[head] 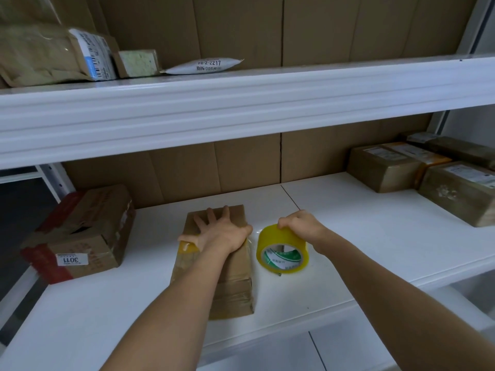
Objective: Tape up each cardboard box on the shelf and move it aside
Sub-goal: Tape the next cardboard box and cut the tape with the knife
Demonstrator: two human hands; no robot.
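Note:
A small brown cardboard box (233,287) lies on the white shelf (361,250), with bands of clear tape around its near end. My left hand (219,231) presses flat on its top, fingers spread, and a yellowish tape strip shows under the thumb side. Just right of the box stands a yellow tape roll (282,251) on its edge. My right hand (300,226) grips the roll's top rim. A thin clear strip of tape seems to run from the roll to the box.
A larger red-and-brown box (77,236) with a label sits at the shelf's left end. Several taped boxes (417,170) are stacked at the right. The upper shelf (241,103) carries parcels and a white pouch. Cardboard sheets line the back.

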